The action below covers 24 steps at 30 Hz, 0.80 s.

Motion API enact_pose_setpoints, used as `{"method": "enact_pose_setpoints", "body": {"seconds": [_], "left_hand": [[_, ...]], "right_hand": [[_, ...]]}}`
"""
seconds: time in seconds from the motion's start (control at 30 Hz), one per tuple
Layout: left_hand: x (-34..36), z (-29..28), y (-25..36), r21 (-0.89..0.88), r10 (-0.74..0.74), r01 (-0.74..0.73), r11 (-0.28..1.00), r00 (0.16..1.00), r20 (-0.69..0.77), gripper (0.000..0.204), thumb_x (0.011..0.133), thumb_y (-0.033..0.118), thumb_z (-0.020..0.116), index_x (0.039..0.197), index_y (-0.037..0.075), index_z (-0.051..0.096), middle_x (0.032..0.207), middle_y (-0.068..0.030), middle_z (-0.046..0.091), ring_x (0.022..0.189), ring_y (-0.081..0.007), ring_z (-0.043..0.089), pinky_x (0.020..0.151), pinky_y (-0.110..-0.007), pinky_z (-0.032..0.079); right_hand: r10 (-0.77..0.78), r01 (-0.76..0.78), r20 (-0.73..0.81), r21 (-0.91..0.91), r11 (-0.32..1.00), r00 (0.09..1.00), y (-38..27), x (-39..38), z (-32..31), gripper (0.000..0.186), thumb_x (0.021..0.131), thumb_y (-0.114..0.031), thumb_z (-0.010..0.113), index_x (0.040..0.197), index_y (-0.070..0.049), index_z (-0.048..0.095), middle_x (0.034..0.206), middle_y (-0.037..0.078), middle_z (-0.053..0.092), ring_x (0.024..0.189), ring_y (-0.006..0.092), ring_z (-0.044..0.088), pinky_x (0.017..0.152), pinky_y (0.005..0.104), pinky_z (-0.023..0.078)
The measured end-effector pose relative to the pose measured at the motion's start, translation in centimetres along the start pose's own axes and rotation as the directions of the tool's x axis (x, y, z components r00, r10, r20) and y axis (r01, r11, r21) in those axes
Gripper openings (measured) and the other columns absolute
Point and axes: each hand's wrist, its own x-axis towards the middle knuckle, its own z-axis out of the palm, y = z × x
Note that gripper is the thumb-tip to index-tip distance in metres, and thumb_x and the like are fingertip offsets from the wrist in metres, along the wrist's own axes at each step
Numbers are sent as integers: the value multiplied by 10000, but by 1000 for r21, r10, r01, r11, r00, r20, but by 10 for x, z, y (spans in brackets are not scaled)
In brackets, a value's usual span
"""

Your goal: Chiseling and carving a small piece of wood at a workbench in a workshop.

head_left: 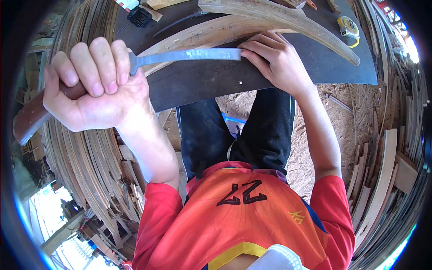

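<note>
My left hand (pixel 92 85) is raised at the left and clenched around the brown wooden handle (pixel 27 119) of a long knife. Its flat grey metal blade (pixel 189 55) runs right, level, over the dark board (pixel 198 81). The blade tip meets the fingertips of my right hand (pixel 274 60). That hand presses down on a pale curved wooden piece (pixel 202 33) lying on the board, with its fingers bent over the piece's near edge. A second, thicker curved wooden piece (pixel 288 20) arcs just beyond my right hand.
A yellow tape measure (pixel 349 28) lies at the board's far right and a small black object (pixel 139 16) at its far left. Stacks of bent wooden strips (pixel 85 157) stand to the left and more wooden strips (pixel 382 171) to the right. Sawdust floor (pixel 351 121) lies below.
</note>
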Motion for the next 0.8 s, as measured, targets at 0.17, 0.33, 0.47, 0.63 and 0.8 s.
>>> {"method": "enact_pose_setpoints", "body": {"seconds": [0.17, 0.33, 0.47, 0.63, 0.8], "left_hand": [[0, 1, 24, -60, -10, 9, 998, 1000, -15, 316, 1007, 245, 430, 706, 152, 453, 483, 41, 349, 378, -77, 287, 376, -231, 258], [-1, -4, 31, 480, -346, 347, 806, 934, -95, 189, 1025, 203, 576, 886, 78, 605, 610, 14, 498, 460, -75, 436, 402, -246, 331], [-6, 29, 9, 862, -524, 316, 396, 849, -70, 218, 918, 214, 795, 1033, 34, 749, 762, -5, 665, 696, -67, 607, 629, -260, 461], [-29, 26, 5, 841, -544, 198, 503, 829, 131, 220, 905, 203, 812, 988, 11, 743, 723, -17, 628, 654, -73, 521, 605, -272, 426], [-40, 29, 10, 805, -535, 246, 539, 838, 102, 218, 909, 201, 804, 924, 0, 722, 661, -18, 595, 595, -87, 487, 552, -299, 389]], "right_hand": [[18, -18, 5, -17, 1000, 1000, -6, 8, -3, 171, 934, -200, 721, 1014, -57, 769, 1010, 104, 745, 980, 305, 689, 943, 409, 559], [72, -62, -47, 178, 982, 996, -7, 8, -13, 165, 946, -156, 701, 966, 6, 721, 949, 153, 708, 931, 345, 666, 883, 423, 534], [155, -132, -46, 328, 935, 987, -35, 11, -38, 140, 961, -105, 668, 978, 31, 692, 898, 165, 664, 875, 360, 646, 812, 409, 513], [167, -116, -88, 418, 901, 982, -66, 20, -54, 134, 972, -94, 659, 995, 33, 694, 911, 173, 666, 860, 359, 648, 805, 397, 511], [288, -191, -65, 608, 771, 955, -83, 26, -62, 150, 911, -33, 659, 1037, 23, 719, 913, 107, 695, 809, 201, 606, 778, 319, 486]]}}
